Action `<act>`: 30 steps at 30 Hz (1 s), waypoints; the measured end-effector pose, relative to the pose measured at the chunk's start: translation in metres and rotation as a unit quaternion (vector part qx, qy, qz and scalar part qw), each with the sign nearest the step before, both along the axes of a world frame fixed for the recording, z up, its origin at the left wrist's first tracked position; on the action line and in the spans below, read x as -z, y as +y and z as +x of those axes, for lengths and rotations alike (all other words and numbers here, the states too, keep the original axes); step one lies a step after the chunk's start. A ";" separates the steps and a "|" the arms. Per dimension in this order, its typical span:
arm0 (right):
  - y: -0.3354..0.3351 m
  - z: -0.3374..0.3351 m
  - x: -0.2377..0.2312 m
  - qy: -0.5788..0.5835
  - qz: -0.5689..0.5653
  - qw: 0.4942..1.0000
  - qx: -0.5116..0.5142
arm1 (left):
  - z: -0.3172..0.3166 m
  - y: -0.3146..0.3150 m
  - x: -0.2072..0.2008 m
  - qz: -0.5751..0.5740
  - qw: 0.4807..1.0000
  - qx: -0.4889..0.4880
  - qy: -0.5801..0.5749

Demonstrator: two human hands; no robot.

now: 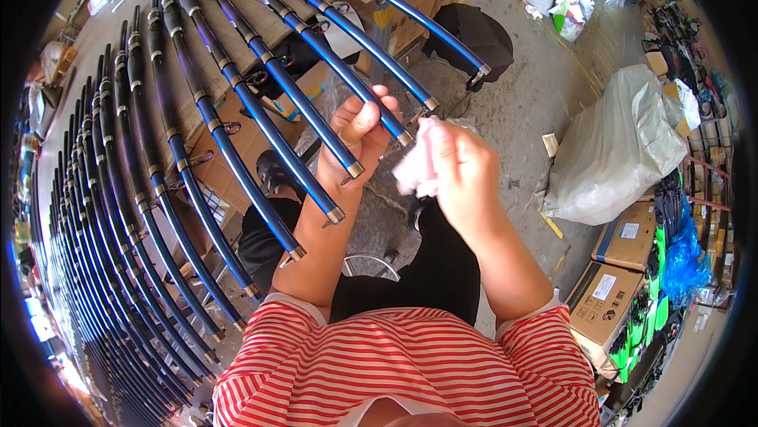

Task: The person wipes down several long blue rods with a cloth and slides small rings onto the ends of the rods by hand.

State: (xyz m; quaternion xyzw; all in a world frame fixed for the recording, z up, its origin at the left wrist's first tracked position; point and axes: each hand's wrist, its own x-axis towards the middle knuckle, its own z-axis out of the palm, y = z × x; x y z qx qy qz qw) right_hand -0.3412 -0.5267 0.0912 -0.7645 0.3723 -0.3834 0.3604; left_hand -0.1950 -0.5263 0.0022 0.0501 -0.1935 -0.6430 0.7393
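A long row of blue and black fishing rods lies side by side, their metal-ringed ends pointing toward me. My left hand (362, 133) is closed around one fishing rod (387, 121) a little behind its end, thumb on the near side and fingertips showing past the far side. Just right of that rod's end, my right hand (467, 170) pinches a crumpled pale pink cloth (417, 165). Part of the cloth is hidden by the fingers, and its loose edge is blurred. Whether it touches the rod, I cannot tell.
The rods rest on a grey table (103, 20) at the left. Below them sits a flattened cardboard sheet (241, 139). A dark round stool seat (474, 40) stands beyond my hands. To the right are a large whitish sack (612, 151), cardboard boxes (604, 301) and a blue plastic bag (685, 261).
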 end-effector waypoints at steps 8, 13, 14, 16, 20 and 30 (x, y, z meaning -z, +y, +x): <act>0.000 0.012 0.001 0.082 0.088 0.992 -0.025 | -0.006 0.012 -0.005 0.045 0.998 -0.014 -0.028; -0.004 0.008 0.003 -0.143 0.484 0.860 -0.081 | -0.004 0.012 -0.009 -0.015 0.999 0.041 0.011; 0.002 0.011 0.001 -0.120 0.425 0.895 -0.065 | -0.004 0.012 -0.005 0.015 0.999 0.031 0.010; 0.016 0.019 -0.003 -0.035 0.221 0.974 -0.030 | -0.007 0.010 0.000 0.009 1.000 -0.004 -0.003; 0.012 0.021 0.008 0.060 -0.153 0.986 0.004 | -0.004 0.011 0.003 -0.014 1.000 0.008 0.015; -0.019 -0.014 0.044 -0.108 0.212 0.969 0.072 | 0.010 -0.015 0.026 0.046 0.998 0.041 -0.018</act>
